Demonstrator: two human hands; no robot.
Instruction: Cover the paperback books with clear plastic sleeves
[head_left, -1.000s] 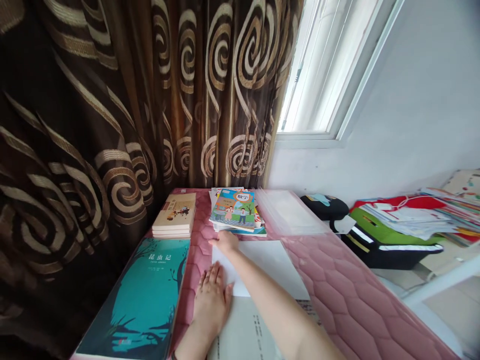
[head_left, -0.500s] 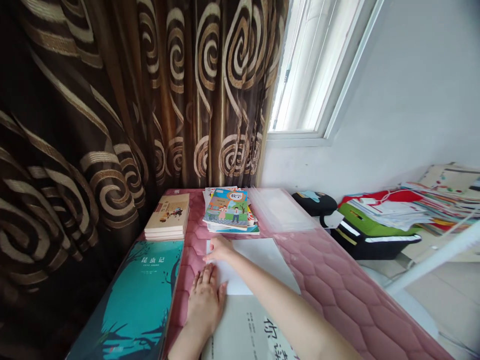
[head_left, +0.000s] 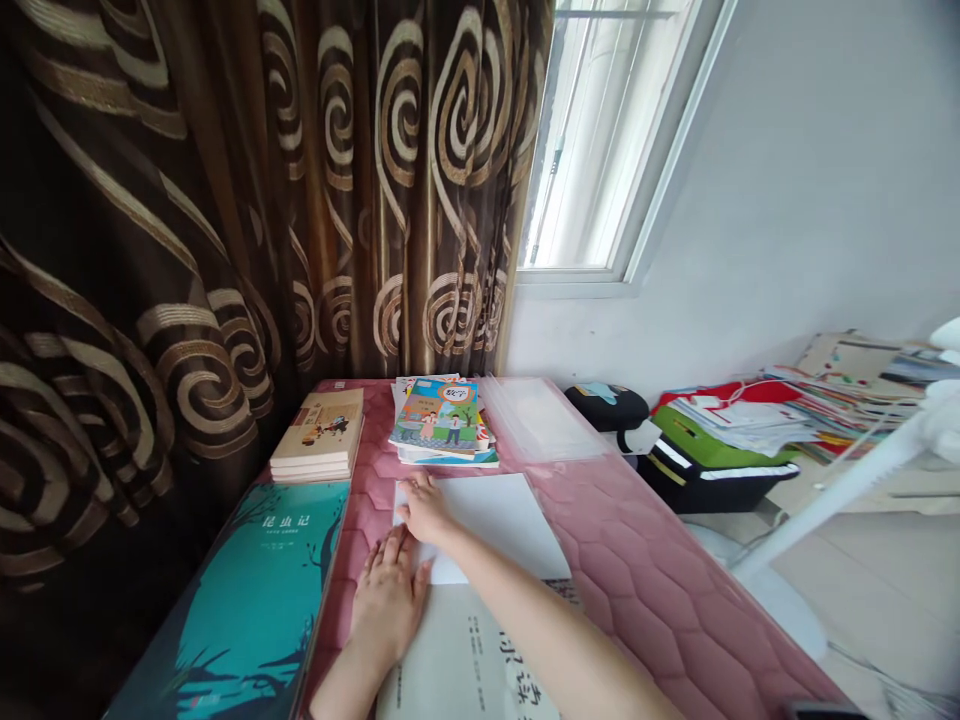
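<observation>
A white sheet (head_left: 495,512) lies on the pink quilted tabletop (head_left: 637,570), overlapping a grey booklet (head_left: 465,665) with black characters near me. My left hand (head_left: 386,598) lies flat, fingers stretched out, on the left edge where sheet and booklet meet. My right hand (head_left: 426,508) reaches across from the right and rests palm down on the sheet's far left corner, fingers slightly bent; nothing is gripped in it.
A teal book (head_left: 247,610) lies at the left edge. A stack of tan books (head_left: 321,435), a pile of colourful textbooks (head_left: 442,420) and a clear plastic folder (head_left: 540,420) sit at the back. Brown swirl curtains hang behind. Bags and papers (head_left: 735,440) lie right.
My right hand has drawn back towards me along the sheet's left edge, away from the textbook pile. The left hand has stayed flat in place. The view has shifted.
</observation>
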